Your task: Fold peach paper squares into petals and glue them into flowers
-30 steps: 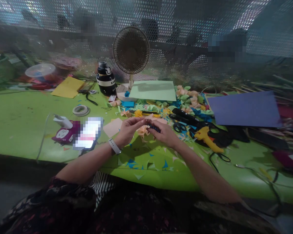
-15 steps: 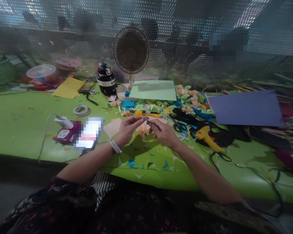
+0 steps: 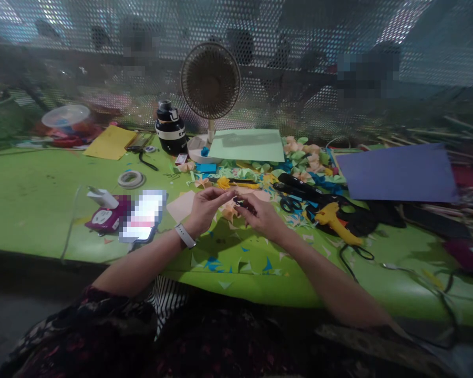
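Observation:
My left hand has a white watch band at the wrist. Its thumb and fingertips are pinched together, and what lies between them is too small to make out. Close against it, my right hand is closed round a small dark tool, mostly hidden by the fingers. The fingertips of both hands almost meet. Just under them on the green table lies a peach paper flower. A flat peach paper sheet is left of my left hand, and a yellow paper flower sits behind the hands.
A phone, purple socket block and tape roll lie left. Behind stand a black bottle and a fan. Right are scissors, a yellow glue gun and a purple sheet. Paper scraps litter the front.
The dark tool in my right hand has turned and slipped further behind the fingers. My right fingers have shifted slightly; my left hand stays almost still.

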The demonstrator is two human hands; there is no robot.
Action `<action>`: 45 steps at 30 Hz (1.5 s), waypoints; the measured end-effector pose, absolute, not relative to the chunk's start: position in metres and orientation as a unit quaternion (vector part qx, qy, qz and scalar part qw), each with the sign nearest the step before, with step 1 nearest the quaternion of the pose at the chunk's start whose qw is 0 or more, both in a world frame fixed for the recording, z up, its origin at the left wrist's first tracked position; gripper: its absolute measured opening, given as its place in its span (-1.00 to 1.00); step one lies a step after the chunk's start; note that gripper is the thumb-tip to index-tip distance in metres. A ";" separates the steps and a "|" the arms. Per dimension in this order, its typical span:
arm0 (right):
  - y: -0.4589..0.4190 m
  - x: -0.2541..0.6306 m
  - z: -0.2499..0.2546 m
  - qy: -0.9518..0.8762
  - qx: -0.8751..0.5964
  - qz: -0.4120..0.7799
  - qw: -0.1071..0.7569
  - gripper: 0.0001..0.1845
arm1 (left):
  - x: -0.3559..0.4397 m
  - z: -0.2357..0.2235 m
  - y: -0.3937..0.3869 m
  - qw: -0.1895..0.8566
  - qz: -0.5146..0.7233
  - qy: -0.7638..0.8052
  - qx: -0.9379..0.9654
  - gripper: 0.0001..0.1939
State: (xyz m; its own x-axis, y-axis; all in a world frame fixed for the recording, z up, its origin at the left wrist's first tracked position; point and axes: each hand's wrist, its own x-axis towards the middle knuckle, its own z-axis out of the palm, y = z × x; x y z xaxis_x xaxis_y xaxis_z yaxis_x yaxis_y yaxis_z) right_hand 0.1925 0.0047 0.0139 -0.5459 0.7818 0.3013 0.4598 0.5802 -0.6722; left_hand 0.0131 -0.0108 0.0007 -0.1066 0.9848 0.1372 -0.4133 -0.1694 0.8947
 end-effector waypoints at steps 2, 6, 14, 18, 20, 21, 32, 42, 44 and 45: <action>0.004 0.192 0.013 -0.832 -0.373 0.267 0.311 -0.69 | 0.013 0.000 -0.011 0.528 0.652 0.362 0.405 -0.73; 0.005 0.193 0.015 -0.817 -0.384 0.290 0.318 -0.66 | 0.013 -0.002 -0.010 0.536 0.649 0.354 0.408 -0.72; 0.006 0.195 0.017 -0.803 -0.362 0.363 0.304 -0.70 | 0.012 -0.003 -0.010 0.544 0.636 0.329 0.438 -0.78; 0.003 0.193 0.017 -0.822 -0.358 0.333 0.293 -0.72 | 0.011 -0.003 -0.010 0.539 0.637 0.331 0.440 -0.79; 0.002 0.192 0.018 -0.825 -0.359 0.329 0.287 -0.71 | 0.011 -0.003 -0.010 0.534 0.640 0.339 0.436 -0.78; 0.001 0.192 0.017 -0.822 -0.362 0.336 0.285 -0.70 | 0.011 -0.003 -0.010 0.533 0.642 0.341 0.434 -0.77; 0.003 0.191 0.014 -0.806 -0.356 0.372 0.291 -0.70 | 0.013 0.001 -0.011 0.544 0.656 0.329 0.407 -0.74; 0.005 0.192 0.010 -0.812 -0.371 0.363 0.266 -0.73 | 0.005 0.005 0.001 0.568 0.697 0.294 0.325 -0.72; 0.005 0.192 0.012 -0.821 -0.368 0.350 0.260 -0.74 | 0.004 0.006 0.003 0.568 0.705 0.291 0.310 -0.70; 0.006 0.193 0.013 -0.824 -0.368 0.338 0.266 -0.76 | 0.003 0.007 0.004 0.569 0.707 0.290 0.304 -0.70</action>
